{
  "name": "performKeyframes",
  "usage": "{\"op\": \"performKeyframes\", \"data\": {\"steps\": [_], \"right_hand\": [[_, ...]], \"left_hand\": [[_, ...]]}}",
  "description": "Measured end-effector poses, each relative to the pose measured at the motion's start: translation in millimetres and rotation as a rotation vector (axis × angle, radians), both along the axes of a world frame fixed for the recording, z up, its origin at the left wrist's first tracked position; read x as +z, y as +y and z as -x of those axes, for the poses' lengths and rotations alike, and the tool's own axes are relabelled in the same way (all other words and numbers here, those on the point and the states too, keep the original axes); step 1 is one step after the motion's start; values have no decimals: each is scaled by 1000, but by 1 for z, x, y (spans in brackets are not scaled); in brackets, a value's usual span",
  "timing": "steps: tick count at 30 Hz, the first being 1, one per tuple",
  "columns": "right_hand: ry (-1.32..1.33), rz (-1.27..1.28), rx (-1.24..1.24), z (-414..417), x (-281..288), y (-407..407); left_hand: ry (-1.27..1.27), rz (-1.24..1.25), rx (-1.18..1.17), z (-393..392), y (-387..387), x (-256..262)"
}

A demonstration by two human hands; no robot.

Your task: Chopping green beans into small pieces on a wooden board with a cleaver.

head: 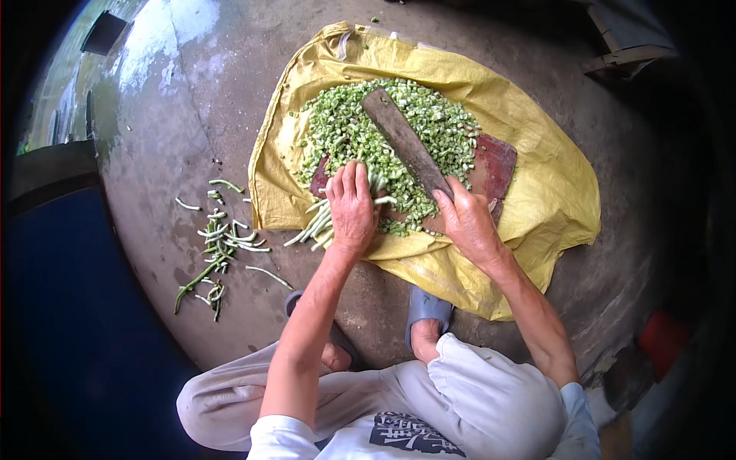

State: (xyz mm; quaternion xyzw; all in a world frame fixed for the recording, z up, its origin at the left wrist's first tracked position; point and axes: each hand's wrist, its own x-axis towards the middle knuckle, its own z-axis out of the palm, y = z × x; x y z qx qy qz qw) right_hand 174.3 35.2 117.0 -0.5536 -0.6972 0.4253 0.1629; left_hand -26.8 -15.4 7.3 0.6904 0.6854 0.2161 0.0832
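Note:
My left hand (352,210) presses down on a bundle of long green beans (319,223) at the near left edge of a reddish board (495,164). In my right hand (468,221) is the near end of a long, flat, dark blade (405,141), held aslant above the board and pointing away to the left. A large heap of chopped green beans (345,123) covers most of the board and spills past its far side. Beneath lies a spread yellow woven sack (535,190). The blade's handle is hidden in my right hand.
Loose whole beans and bean pieces (218,244) lie on the concrete floor (167,144) left of the sack. My slippered feet (428,316) are just in front of the sack's near edge. A dark blue surface (63,305) stands at the left, and a red object (664,342) at the lower right.

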Motion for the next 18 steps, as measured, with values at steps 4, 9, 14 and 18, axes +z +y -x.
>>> {"op": "performKeyframes", "data": {"steps": [4, 9, 14, 18], "right_hand": [[-26, -4, -41, 1, 11, 1], [-91, -65, 43, -2, 15, 0], [-121, -116, 112, -5, 15, -2], [-162, -108, 155, -4, 20, -1]], "left_hand": [[54, -25, 15, -17, 33, -3], [-103, 11, 62, -29, 21, 18], [-369, -110, 58, -24, 10, 19], [-390, -219, 55, -21, 18, 5]]}}
